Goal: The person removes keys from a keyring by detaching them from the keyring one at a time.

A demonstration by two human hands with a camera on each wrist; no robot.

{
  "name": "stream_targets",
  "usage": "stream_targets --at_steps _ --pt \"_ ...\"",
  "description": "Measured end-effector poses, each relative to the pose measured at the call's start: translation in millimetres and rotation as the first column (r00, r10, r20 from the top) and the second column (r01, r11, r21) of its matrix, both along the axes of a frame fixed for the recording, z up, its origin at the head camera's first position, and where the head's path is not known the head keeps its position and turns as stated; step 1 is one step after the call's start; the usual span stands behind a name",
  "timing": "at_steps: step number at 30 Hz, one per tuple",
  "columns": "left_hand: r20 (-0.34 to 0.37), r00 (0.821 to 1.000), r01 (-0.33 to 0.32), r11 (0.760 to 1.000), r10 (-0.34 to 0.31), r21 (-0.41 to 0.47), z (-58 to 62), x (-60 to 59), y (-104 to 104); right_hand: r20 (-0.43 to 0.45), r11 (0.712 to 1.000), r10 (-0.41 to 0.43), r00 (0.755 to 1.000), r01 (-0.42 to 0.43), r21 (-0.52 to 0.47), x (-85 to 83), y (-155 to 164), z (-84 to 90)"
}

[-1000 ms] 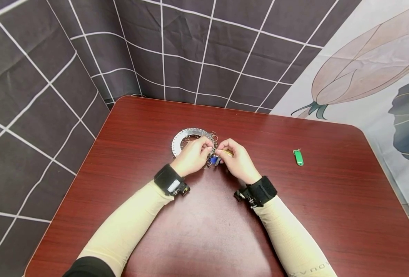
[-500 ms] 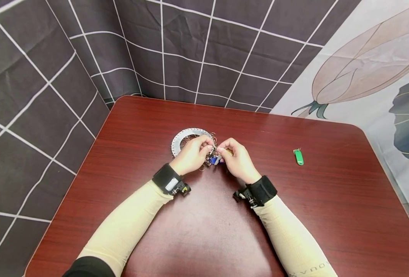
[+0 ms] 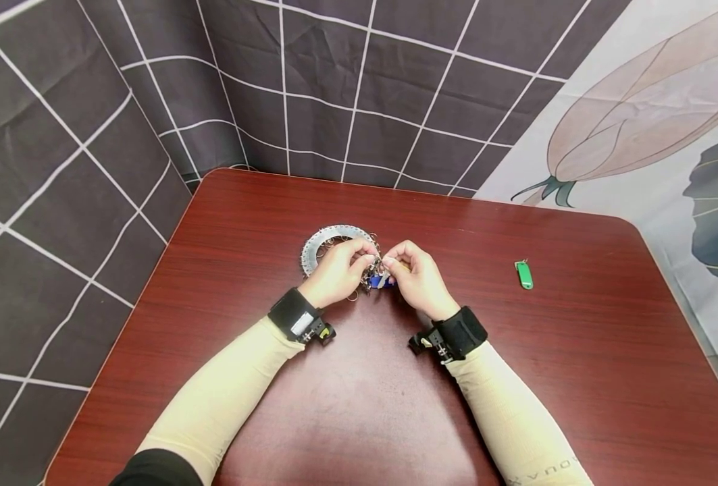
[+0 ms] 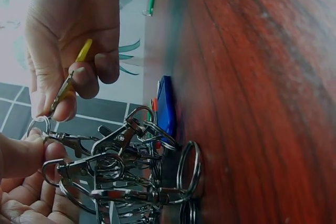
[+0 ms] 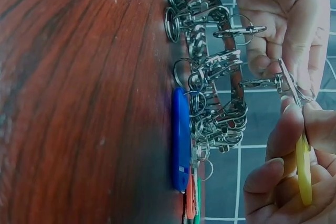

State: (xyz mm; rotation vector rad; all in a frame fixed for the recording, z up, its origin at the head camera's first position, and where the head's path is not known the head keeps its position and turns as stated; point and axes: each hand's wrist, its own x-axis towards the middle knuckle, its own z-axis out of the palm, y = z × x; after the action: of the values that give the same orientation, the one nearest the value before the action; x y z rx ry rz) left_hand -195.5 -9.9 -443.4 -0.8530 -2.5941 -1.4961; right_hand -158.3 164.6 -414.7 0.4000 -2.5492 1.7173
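Observation:
My left hand (image 3: 337, 270) pinches a small split ring (image 4: 39, 124) on a snap hook between thumb and index finger. My right hand (image 3: 416, 273) faces it closely and pinches a silver key (image 4: 62, 92) together with a yellow key tag (image 5: 304, 174). The fingertips of both hands meet at the split ring, which they partly hide. The hook belongs to a flat silver key-holder ring (image 3: 322, 239) on the table, lined with several snap hooks (image 5: 210, 66). A blue key tag (image 5: 180, 135) hangs from it at the right, beside another silver key (image 3: 385, 279).
Red (image 5: 190, 198) and green tags show behind the blue one in the right wrist view. A separate green key tag (image 3: 524, 275) lies on the red-brown table (image 3: 577, 351) at the right. Dark checked cloth (image 3: 310, 88) hangs behind the table's far edge.
My right hand has turned slightly, so less of the yellow tag shows in the head view and more of the blue tag. The left hand stays nearly in place at the ring.

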Motion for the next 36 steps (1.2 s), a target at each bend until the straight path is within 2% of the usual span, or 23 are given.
stream_targets --at_steps 6,13,19,24,31,36 --pt "-0.033 0.999 0.005 1.0 -0.006 -0.029 1.0 -0.2 -0.5 -0.021 1.0 -0.021 1.0 0.021 -0.002 0.0 -1.2 -1.7" --pt "0.046 0.999 0.003 0.998 0.001 -0.07 4.2 1.5 -0.4 -0.035 0.999 -0.049 0.998 0.049 -0.014 0.3 -3.1 -2.3" --pt "0.112 0.994 0.019 0.999 -0.015 -0.027 0.9 -1.0 -0.8 -0.05 0.997 -0.068 0.996 0.066 -0.038 0.6 -4.7 -2.6" --pt "0.127 0.991 0.032 0.999 -0.03 -0.014 -0.1 -1.8 -1.1 -0.05 0.996 -0.076 0.996 0.073 -0.05 0.8 -6.0 -2.5" --pt "0.129 0.992 -0.001 1.0 0.003 -0.017 3.8 1.5 -1.1 -0.062 0.999 -0.037 0.997 0.037 -0.016 2.4 -8.6 -1.4" --pt "0.159 0.987 -0.03 0.999 0.033 -0.023 4.1 1.7 -0.3 -0.064 1.0 -0.013 0.998 0.012 -0.015 3.4 -9.9 -0.6"
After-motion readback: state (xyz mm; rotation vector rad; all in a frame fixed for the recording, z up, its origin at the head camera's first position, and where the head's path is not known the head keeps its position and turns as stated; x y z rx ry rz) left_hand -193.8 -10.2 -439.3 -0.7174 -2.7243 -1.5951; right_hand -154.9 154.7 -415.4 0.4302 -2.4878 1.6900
